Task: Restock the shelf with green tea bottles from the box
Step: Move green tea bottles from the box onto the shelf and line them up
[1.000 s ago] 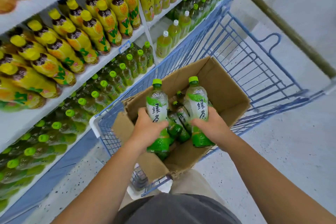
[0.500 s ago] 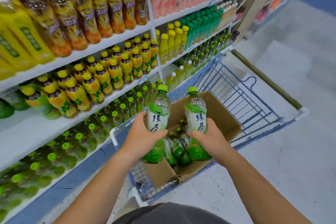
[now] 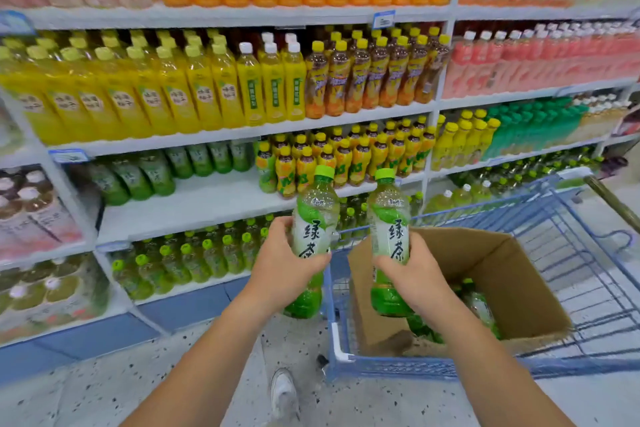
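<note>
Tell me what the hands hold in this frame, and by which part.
The left hand grips the left green tea bottle round its labelled middle; the right hand grips the right green tea bottle round its middle too. Both caps are uncovered.

Forearms [image 3: 197,364] bare — white sneaker [image 3: 284,392] on one foot.

The left bottle [image 3: 316,215], gripped in the left hand [image 3: 284,270], shows two large dark characters, 绿茶, one above the other on its white and green label, just above the fingers. The right bottle [image 3: 389,215], in the right hand [image 3: 415,274], carries the same 绿茶. Small print near each neck is too blurred to read. So are the labels of the shelf bottles [image 3: 207,94] beyond the hands, and the blue price tag [image 3: 383,19].
</note>
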